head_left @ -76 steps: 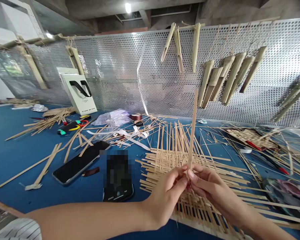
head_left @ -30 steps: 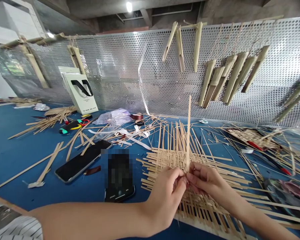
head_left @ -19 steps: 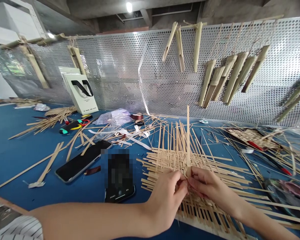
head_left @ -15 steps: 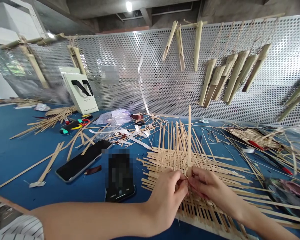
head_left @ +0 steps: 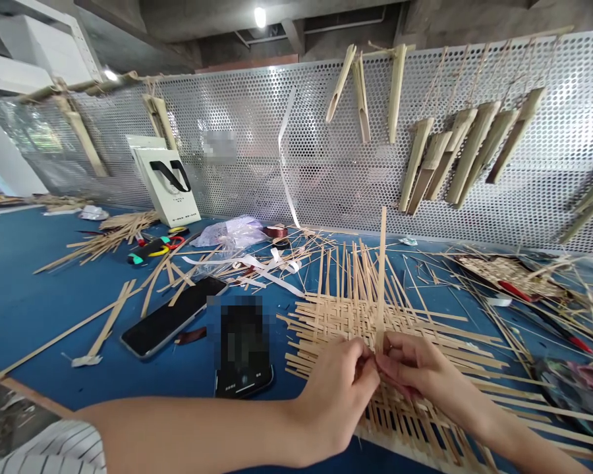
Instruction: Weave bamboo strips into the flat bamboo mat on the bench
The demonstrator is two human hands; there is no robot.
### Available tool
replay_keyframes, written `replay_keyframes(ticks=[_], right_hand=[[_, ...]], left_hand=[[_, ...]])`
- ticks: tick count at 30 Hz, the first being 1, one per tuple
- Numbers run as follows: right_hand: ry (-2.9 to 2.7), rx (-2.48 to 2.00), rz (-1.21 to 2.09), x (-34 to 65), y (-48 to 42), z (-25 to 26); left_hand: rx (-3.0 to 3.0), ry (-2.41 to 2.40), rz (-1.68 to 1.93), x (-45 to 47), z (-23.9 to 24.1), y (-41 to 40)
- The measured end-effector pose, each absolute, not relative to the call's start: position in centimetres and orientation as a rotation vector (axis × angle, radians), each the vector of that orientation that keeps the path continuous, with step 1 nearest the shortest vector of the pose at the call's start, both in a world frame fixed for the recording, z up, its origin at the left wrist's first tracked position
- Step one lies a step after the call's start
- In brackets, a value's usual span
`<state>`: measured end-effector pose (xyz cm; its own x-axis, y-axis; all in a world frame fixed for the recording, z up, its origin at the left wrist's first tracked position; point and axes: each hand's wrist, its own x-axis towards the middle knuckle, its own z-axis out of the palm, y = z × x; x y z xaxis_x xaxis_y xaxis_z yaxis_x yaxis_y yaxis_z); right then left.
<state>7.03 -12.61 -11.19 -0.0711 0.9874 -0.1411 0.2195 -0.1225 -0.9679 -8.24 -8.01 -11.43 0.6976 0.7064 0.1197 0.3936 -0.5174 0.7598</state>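
Observation:
A half-woven mat of pale bamboo strips (head_left: 346,315) lies on the blue table, its loose ends sticking out at the back and on both sides. One bamboo strip (head_left: 383,270) stands upright from the middle of the weave. The fingers of my right hand (head_left: 415,368) close around its lower part. My left hand (head_left: 338,388) is closed in a pinch at the same spot, its fingertips meeting those of the right. Whatever lies between the left fingertips is hidden by the fingers.
Left of the mat lie two phones (head_left: 172,317) and a brown scrap (head_left: 192,336). Farther back are scissors (head_left: 170,245), a plastic bag (head_left: 232,232), white tape (head_left: 271,273) and a paper bag (head_left: 168,184). Red-handled pliers (head_left: 548,316) lie right, before a perforated metal panel (head_left: 316,171).
The whole view has shifted slightly, so everything sits a little farther right. Both hands keep their closed pose at the upright strip, with hardly any visible movement against the mat.

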Motion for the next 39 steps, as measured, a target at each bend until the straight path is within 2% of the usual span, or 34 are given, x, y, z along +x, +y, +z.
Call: replay_keyframes(ticks=[5,17,39], right_hand=[[-1.403,-1.409,1.286,7.5,-12.3,-11.2],[-1.489,-1.438,1.266,7.4,-12.6,-10.4],[-1.375,-1.362,1.423,7.3,-12.8,-10.1]], left_hand=[[2.345,0.649,0.572,-8.6,-11.9,-7.8],[2.112,0.829,0.546,-8.2,-12.0,-7.8],[1.946,0.697,0.646,-8.6,-10.8,-8.0]])
